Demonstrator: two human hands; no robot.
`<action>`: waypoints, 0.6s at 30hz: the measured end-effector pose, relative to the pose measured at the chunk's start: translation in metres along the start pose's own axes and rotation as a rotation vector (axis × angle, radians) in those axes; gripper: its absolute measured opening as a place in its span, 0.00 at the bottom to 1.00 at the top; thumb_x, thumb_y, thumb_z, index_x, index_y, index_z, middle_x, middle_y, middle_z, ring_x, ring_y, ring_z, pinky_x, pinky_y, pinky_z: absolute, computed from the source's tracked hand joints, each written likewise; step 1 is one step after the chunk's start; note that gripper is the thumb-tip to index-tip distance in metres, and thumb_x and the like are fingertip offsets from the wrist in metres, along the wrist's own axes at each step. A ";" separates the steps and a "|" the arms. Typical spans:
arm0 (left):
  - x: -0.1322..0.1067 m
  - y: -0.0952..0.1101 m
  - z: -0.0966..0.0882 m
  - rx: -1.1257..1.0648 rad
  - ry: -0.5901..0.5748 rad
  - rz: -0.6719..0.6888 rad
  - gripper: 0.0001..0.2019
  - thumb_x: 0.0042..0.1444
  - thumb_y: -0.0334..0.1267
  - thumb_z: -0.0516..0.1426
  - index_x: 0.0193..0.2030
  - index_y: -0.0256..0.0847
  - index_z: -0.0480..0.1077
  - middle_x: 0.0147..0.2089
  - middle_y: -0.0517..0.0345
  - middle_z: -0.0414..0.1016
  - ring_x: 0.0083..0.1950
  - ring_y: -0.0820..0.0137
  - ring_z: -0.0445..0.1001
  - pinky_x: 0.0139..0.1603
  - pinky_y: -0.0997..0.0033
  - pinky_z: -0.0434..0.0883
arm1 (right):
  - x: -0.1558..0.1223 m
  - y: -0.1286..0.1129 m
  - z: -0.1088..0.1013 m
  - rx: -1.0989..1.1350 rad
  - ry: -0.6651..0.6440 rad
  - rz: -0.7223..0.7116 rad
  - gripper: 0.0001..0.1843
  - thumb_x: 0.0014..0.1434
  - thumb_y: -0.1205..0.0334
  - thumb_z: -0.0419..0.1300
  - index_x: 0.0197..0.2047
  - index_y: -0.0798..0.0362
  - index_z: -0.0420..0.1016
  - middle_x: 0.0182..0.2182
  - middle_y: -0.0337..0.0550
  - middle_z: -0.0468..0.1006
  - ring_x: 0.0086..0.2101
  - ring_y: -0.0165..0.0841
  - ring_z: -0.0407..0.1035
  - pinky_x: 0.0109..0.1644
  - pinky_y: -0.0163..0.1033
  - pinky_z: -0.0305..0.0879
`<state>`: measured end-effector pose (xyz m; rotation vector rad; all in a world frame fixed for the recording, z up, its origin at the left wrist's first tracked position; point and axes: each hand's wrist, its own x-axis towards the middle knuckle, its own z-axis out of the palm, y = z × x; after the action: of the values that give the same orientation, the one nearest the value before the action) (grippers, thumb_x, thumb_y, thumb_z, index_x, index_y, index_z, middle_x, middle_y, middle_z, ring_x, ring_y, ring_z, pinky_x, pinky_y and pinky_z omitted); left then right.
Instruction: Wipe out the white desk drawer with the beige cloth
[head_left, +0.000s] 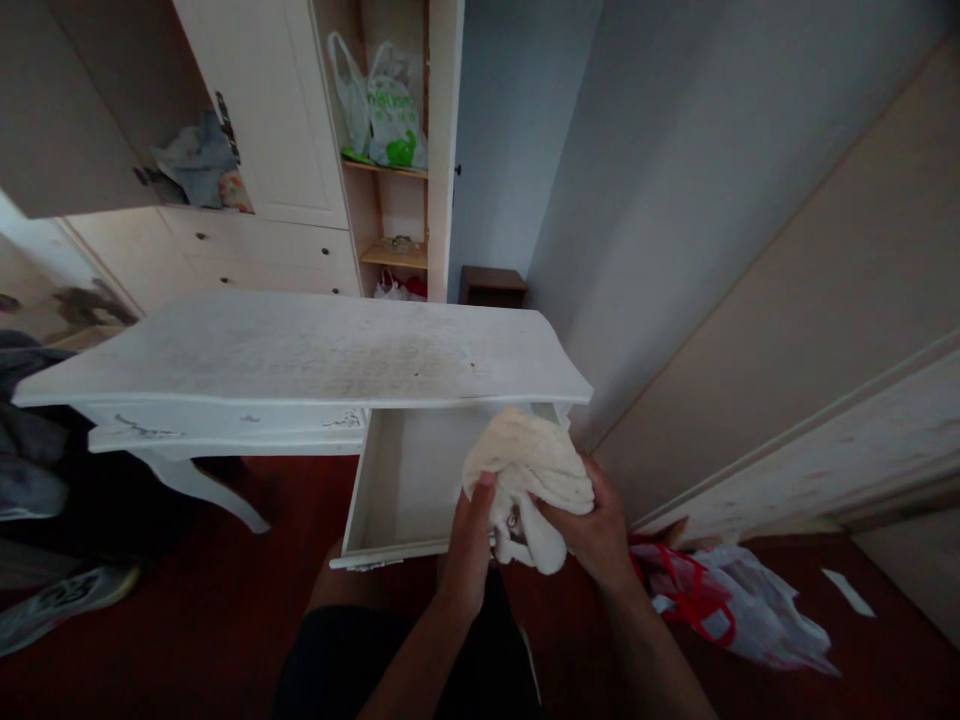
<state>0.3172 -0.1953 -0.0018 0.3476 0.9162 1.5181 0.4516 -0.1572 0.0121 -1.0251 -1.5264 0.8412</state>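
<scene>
Two hands clasp a bunched cream cloth, left hand at nine o'clock, right hand at three. Gripped so, it is held gathered over the open drawer.

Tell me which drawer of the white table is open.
The right drawer, pulled out near the cream cloth held by the left hand and right hand; the left drawer is shut.

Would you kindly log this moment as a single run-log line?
left hand: gripping cream cloth | right hand: gripping same cloth | cloth: bunched, at open drawer | drawer: pulled out of white table
</scene>
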 end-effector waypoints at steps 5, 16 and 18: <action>-0.008 -0.016 -0.007 0.217 0.116 0.323 0.43 0.46 0.56 0.68 0.67 0.52 0.58 0.72 0.49 0.57 0.73 0.60 0.57 0.68 0.65 0.65 | 0.004 0.003 -0.017 -0.275 0.074 -0.141 0.25 0.55 0.58 0.68 0.56 0.49 0.75 0.51 0.48 0.78 0.49 0.41 0.73 0.55 0.47 0.71; -0.004 -0.022 0.025 -0.026 0.007 -0.074 0.47 0.42 0.48 0.71 0.68 0.42 0.59 0.58 0.44 0.75 0.57 0.55 0.76 0.62 0.58 0.73 | -0.026 -0.002 -0.017 -0.385 -0.325 -0.058 0.46 0.58 0.60 0.64 0.74 0.47 0.46 0.70 0.50 0.57 0.67 0.43 0.55 0.69 0.52 0.57; -0.004 -0.020 0.028 -0.113 0.034 -0.133 0.45 0.42 0.46 0.70 0.67 0.40 0.61 0.56 0.44 0.77 0.56 0.54 0.77 0.62 0.56 0.73 | -0.027 -0.001 -0.022 -0.393 -0.319 -0.059 0.50 0.57 0.58 0.66 0.75 0.46 0.42 0.71 0.50 0.54 0.68 0.44 0.52 0.70 0.54 0.54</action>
<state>0.3508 -0.1915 0.0032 0.1762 0.8593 1.4501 0.4748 -0.1826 0.0071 -1.1575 -2.0407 0.7002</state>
